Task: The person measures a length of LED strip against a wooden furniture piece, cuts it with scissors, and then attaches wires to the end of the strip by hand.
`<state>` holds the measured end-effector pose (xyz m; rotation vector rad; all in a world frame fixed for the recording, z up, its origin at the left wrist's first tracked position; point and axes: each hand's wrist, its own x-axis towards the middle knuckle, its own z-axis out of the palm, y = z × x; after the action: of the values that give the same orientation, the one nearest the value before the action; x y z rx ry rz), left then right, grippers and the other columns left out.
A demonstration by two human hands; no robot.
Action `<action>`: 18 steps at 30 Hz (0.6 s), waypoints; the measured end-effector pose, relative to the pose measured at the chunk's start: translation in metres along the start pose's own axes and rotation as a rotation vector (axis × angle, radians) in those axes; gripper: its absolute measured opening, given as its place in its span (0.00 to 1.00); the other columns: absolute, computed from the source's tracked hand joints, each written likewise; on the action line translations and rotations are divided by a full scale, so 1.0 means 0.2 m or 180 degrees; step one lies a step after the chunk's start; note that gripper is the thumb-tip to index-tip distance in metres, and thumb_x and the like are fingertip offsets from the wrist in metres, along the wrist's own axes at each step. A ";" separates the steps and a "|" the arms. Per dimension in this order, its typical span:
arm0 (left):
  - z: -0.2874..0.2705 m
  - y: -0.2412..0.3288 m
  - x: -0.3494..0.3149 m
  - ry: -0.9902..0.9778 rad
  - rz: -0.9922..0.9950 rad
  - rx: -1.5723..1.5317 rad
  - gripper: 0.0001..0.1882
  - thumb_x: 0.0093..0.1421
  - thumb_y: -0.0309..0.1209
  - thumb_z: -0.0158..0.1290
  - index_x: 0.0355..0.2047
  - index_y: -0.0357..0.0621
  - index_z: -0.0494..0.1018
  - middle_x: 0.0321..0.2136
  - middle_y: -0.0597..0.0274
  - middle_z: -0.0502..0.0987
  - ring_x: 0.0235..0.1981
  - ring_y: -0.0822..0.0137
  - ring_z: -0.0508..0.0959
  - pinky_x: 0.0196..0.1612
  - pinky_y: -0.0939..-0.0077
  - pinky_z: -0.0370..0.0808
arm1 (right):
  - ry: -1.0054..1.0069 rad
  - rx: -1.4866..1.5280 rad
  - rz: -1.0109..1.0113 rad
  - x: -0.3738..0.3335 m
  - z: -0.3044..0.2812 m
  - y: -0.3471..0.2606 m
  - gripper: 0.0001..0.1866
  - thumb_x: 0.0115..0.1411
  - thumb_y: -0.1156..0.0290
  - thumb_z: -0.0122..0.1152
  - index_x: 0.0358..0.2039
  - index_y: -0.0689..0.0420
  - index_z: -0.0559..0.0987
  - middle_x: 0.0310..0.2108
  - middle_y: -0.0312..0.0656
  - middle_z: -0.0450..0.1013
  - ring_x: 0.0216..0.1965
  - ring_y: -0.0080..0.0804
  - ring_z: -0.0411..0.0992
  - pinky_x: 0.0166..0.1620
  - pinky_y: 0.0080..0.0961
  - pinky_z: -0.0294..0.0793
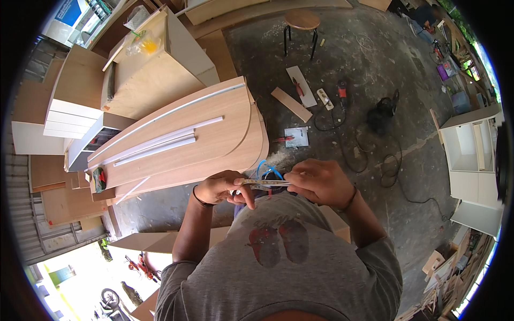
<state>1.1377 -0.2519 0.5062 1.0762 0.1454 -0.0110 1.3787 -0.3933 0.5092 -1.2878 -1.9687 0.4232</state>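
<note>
In front of my waist, a thin LED strip [263, 182] with yellowish spots runs from one hand to the other in several loops. My left hand [218, 188] pinches its left end between thumb and fingers, with one finger pointing downward. Closed round the right end of the strip is my right hand [325, 183], knuckles up. Just beyond the strip a thin blue cable [262, 168] curves in a loop; its ends are hidden near the hands. Past my left hand, several slim white strips [171, 145] lie on a large curved wooden panel [225, 104].
Wooden cabinets [144, 69] stand behind the panel. On the concrete floor lie a power strip [325, 99], a red-and-black power tool [342, 91], pliers [297, 86] on a white board, and trailing black cables [399, 166]. A round stool [302, 20] stands farther off; white cabinets [471, 150] are at right.
</note>
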 end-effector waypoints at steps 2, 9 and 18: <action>-0.01 0.03 -0.01 -0.0084 0.0047 0.0016 0.30 0.62 0.45 0.38 0.23 0.27 0.77 0.08 0.64 0.61 0.11 0.73 0.58 0.15 0.76 0.52 | -0.0305 -0.0227 0.0116 -0.03 0.02 0.02 0.13 0.51 0.67 0.62 0.38 0.52 0.75 0.31 0.36 0.73 0.36 0.31 0.73 0.33 0.28 0.74; 0.02 0.01 0.01 -0.0261 0.0212 -0.0145 0.29 0.62 0.44 0.38 0.22 0.27 0.76 0.07 0.65 0.60 0.09 0.73 0.57 0.15 0.76 0.52 | 0.0271 0.0489 -0.0210 0.02 0.16 0.02 0.19 0.51 0.66 0.63 0.44 0.55 0.74 0.36 0.43 0.73 0.42 0.38 0.71 0.43 0.32 0.71; 0.01 0.01 -0.03 -0.0257 0.0556 -0.0851 0.29 0.61 0.43 0.39 0.21 0.25 0.75 0.06 0.66 0.60 0.09 0.74 0.56 0.14 0.76 0.52 | 0.0546 0.1610 0.0449 -0.07 0.30 0.06 0.13 0.51 0.77 0.60 0.38 0.62 0.75 0.37 0.45 0.72 0.39 0.41 0.71 0.43 0.32 0.69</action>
<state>1.1329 -0.2520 0.5099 0.8170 -0.0206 0.1192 1.3467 -0.3938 0.4548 -1.0923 -1.5032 0.7940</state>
